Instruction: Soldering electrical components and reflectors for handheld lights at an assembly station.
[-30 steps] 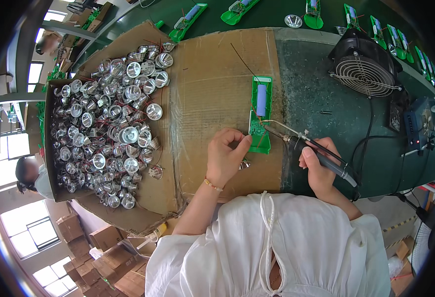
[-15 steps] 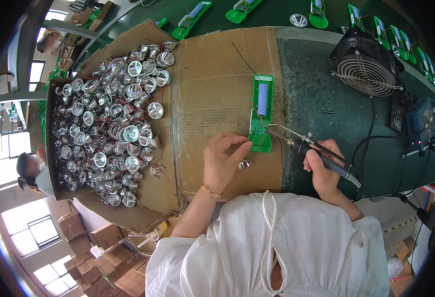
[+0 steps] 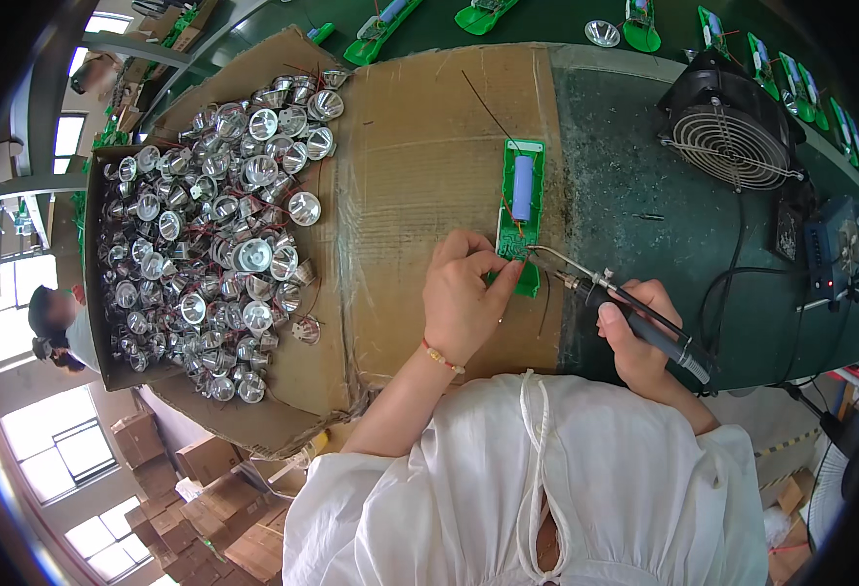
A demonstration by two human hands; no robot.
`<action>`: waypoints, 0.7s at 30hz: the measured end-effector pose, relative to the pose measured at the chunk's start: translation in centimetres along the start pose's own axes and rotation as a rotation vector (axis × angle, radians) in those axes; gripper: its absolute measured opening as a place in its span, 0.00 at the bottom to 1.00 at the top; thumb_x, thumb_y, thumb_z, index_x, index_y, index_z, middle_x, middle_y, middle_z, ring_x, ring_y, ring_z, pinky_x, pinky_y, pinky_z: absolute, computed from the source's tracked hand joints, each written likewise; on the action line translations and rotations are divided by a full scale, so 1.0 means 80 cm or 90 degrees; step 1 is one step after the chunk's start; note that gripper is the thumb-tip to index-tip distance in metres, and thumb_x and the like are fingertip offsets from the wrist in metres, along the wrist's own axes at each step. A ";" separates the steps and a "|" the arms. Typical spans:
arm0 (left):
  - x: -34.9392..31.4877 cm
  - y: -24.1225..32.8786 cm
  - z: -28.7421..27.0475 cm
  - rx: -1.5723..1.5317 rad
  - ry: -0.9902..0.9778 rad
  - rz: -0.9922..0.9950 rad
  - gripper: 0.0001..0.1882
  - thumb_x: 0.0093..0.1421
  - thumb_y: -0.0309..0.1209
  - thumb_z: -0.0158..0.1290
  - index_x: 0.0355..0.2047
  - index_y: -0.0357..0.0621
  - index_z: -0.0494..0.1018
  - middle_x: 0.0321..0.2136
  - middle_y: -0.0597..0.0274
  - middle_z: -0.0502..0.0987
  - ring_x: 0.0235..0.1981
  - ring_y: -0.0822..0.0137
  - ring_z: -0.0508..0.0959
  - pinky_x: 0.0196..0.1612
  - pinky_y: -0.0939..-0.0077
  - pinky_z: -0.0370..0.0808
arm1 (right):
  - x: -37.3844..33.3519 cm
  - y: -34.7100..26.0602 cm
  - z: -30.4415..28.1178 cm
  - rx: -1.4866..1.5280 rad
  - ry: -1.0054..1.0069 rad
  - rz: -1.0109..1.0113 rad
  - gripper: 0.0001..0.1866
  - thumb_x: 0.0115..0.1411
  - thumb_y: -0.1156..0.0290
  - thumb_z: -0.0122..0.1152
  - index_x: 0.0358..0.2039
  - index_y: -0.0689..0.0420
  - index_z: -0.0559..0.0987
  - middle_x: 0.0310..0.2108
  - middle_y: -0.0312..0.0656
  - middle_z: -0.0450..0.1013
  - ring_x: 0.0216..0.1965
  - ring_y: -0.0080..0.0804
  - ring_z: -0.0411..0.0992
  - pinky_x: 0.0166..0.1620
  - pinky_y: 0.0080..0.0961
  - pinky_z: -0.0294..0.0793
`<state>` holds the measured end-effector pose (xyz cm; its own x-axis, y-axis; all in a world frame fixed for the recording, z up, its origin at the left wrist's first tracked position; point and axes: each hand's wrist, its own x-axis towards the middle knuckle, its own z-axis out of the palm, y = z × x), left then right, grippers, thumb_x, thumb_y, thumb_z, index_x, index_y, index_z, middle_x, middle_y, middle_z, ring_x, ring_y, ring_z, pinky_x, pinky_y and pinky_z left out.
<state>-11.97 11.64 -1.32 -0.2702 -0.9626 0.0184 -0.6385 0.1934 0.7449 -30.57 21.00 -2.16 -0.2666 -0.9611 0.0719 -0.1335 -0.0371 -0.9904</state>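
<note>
A green plastic casing (image 3: 539,200) lies lengthwise on the cardboard, holding a purple cylindrical battery (image 3: 522,188) and a small green circuit board (image 3: 514,241). Over the casing's near end, my left hand (image 3: 463,298) is closed in a pinch, its thumb and forefinger at the board's near edge. What it pinches is hidden by the fingers. My right hand (image 3: 636,337) grips a dark soldering iron (image 3: 656,338) with a thin metal feed tube (image 3: 571,260) fixed along it. The iron's tip and the tube's end meet at the board beside my left fingertips.
At left stands a cardboard box (image 3: 244,425) heaped with silvery reflector cups (image 3: 253,256). A black fan (image 3: 732,137) and a blue control unit (image 3: 830,256) with cables occupy the right. More green casings (image 3: 641,29) line the far side. Another person (image 3: 58,317) is at far left.
My left hand has moved right and away from me, onto the board's edge. The reflector cup formerly showing beneath it is now hidden. The soldering iron has shifted slightly.
</note>
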 end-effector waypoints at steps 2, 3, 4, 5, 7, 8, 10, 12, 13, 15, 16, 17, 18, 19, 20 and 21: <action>0.002 -0.001 0.001 0.010 -0.004 -0.003 0.05 0.46 0.30 0.59 0.20 0.41 0.78 0.27 0.61 0.70 0.32 0.60 0.70 0.34 0.70 0.69 | 0.001 0.002 0.000 -0.008 -0.003 0.000 0.09 0.53 0.74 0.58 0.29 0.63 0.68 0.21 0.40 0.67 0.18 0.19 0.66 0.22 0.15 0.66; 0.003 -0.001 0.001 0.016 -0.006 0.006 0.05 0.46 0.30 0.59 0.20 0.41 0.78 0.27 0.61 0.70 0.32 0.60 0.70 0.34 0.70 0.68 | 0.001 0.004 -0.002 -0.011 -0.009 0.003 0.09 0.53 0.74 0.58 0.28 0.63 0.68 0.21 0.40 0.68 0.18 0.19 0.66 0.22 0.15 0.66; 0.004 -0.001 0.001 0.023 -0.008 0.015 0.05 0.46 0.30 0.59 0.20 0.42 0.78 0.27 0.61 0.70 0.32 0.60 0.70 0.35 0.70 0.68 | 0.001 0.005 -0.003 -0.014 -0.014 0.006 0.09 0.53 0.74 0.59 0.28 0.63 0.68 0.21 0.40 0.68 0.19 0.19 0.67 0.22 0.15 0.66; 0.005 -0.002 0.001 0.024 -0.007 0.014 0.05 0.46 0.30 0.59 0.20 0.42 0.78 0.27 0.61 0.70 0.32 0.60 0.70 0.35 0.70 0.68 | 0.001 0.006 -0.003 -0.013 -0.014 0.006 0.09 0.53 0.74 0.59 0.28 0.63 0.68 0.21 0.40 0.68 0.19 0.19 0.67 0.22 0.15 0.66; 0.005 -0.003 0.001 -0.004 -0.019 -0.004 0.05 0.46 0.30 0.59 0.20 0.42 0.78 0.27 0.61 0.70 0.32 0.60 0.69 0.35 0.70 0.68 | 0.000 0.007 -0.003 -0.018 -0.015 0.005 0.09 0.54 0.73 0.58 0.29 0.63 0.68 0.21 0.40 0.68 0.19 0.19 0.67 0.22 0.15 0.66; 0.006 -0.003 0.001 -0.004 -0.019 -0.004 0.05 0.46 0.30 0.59 0.20 0.42 0.78 0.27 0.61 0.70 0.32 0.60 0.69 0.35 0.70 0.68 | 0.000 0.004 -0.001 -0.017 -0.015 0.005 0.09 0.54 0.73 0.58 0.29 0.63 0.68 0.21 0.40 0.68 0.19 0.19 0.67 0.22 0.15 0.66; 0.008 -0.005 0.000 -0.005 -0.029 -0.019 0.06 0.46 0.31 0.59 0.20 0.41 0.78 0.26 0.61 0.70 0.33 0.60 0.69 0.35 0.70 0.68 | -0.001 -0.004 0.005 0.103 0.042 0.081 0.08 0.54 0.74 0.57 0.30 0.62 0.67 0.21 0.40 0.68 0.18 0.20 0.66 0.22 0.16 0.66; 0.009 -0.003 0.000 -0.009 -0.029 -0.020 0.07 0.46 0.31 0.59 0.20 0.41 0.78 0.26 0.61 0.70 0.33 0.60 0.69 0.36 0.70 0.68 | 0.001 -0.003 0.004 0.122 0.066 0.016 0.07 0.55 0.75 0.55 0.30 0.62 0.67 0.19 0.40 0.67 0.17 0.21 0.66 0.21 0.16 0.66; 0.008 -0.003 0.000 -0.014 -0.029 -0.020 0.07 0.46 0.32 0.59 0.20 0.41 0.78 0.26 0.61 0.71 0.33 0.60 0.69 0.36 0.70 0.68 | 0.003 -0.003 0.001 0.106 0.066 0.011 0.06 0.56 0.76 0.54 0.30 0.62 0.66 0.18 0.40 0.67 0.17 0.21 0.65 0.22 0.16 0.66; 0.009 -0.005 0.000 -0.017 -0.033 -0.027 0.07 0.46 0.32 0.59 0.20 0.41 0.78 0.26 0.61 0.71 0.33 0.60 0.69 0.36 0.70 0.68 | 0.003 0.003 -0.003 0.122 0.064 0.017 0.07 0.55 0.76 0.56 0.30 0.62 0.67 0.20 0.40 0.68 0.19 0.20 0.67 0.23 0.16 0.67; 0.009 -0.006 0.000 -0.021 -0.036 -0.034 0.07 0.46 0.32 0.59 0.20 0.41 0.78 0.26 0.61 0.71 0.33 0.60 0.69 0.36 0.70 0.68 | 0.003 0.006 -0.003 0.138 0.062 0.024 0.08 0.54 0.76 0.58 0.30 0.63 0.68 0.23 0.39 0.68 0.20 0.19 0.68 0.24 0.16 0.69; 0.009 -0.006 -0.001 -0.020 -0.036 -0.035 0.07 0.46 0.32 0.59 0.20 0.41 0.78 0.26 0.61 0.71 0.33 0.60 0.69 0.36 0.70 0.68 | 0.004 0.006 -0.002 0.139 0.062 0.024 0.08 0.54 0.76 0.58 0.30 0.63 0.68 0.23 0.39 0.68 0.20 0.19 0.68 0.24 0.16 0.69; 0.009 -0.006 -0.001 -0.023 -0.038 -0.042 0.07 0.46 0.32 0.59 0.20 0.42 0.78 0.25 0.61 0.71 0.33 0.60 0.70 0.36 0.70 0.68 | 0.005 0.006 0.000 0.124 0.066 0.022 0.07 0.55 0.76 0.56 0.30 0.63 0.67 0.21 0.40 0.68 0.19 0.20 0.67 0.23 0.15 0.67; 0.010 -0.005 -0.002 -0.026 -0.039 -0.047 0.07 0.46 0.32 0.59 0.20 0.42 0.78 0.25 0.61 0.71 0.33 0.60 0.70 0.36 0.70 0.68 | 0.007 0.006 0.001 0.110 0.071 0.020 0.06 0.56 0.75 0.54 0.30 0.62 0.67 0.19 0.40 0.67 0.18 0.20 0.65 0.22 0.15 0.65; 0.010 -0.005 -0.002 -0.024 -0.040 -0.048 0.07 0.46 0.32 0.59 0.20 0.42 0.78 0.25 0.61 0.71 0.33 0.60 0.70 0.36 0.70 0.68 | 0.008 0.006 0.000 0.112 0.071 0.021 0.06 0.56 0.75 0.54 0.30 0.62 0.67 0.19 0.40 0.67 0.18 0.20 0.65 0.22 0.15 0.65; 0.011 -0.005 -0.002 -0.022 -0.039 -0.046 0.06 0.46 0.31 0.60 0.20 0.42 0.78 0.25 0.61 0.71 0.33 0.60 0.70 0.36 0.70 0.68 | 0.011 0.006 -0.001 0.112 0.080 0.022 0.06 0.56 0.75 0.54 0.30 0.62 0.67 0.19 0.40 0.67 0.18 0.20 0.65 0.22 0.15 0.65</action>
<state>-11.89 10.67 -1.49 -0.2686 -0.9602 -0.0771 -0.6328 0.1155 0.7656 -30.92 20.19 -2.59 -0.3872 -0.9211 0.0407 0.0439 -0.0625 -0.9971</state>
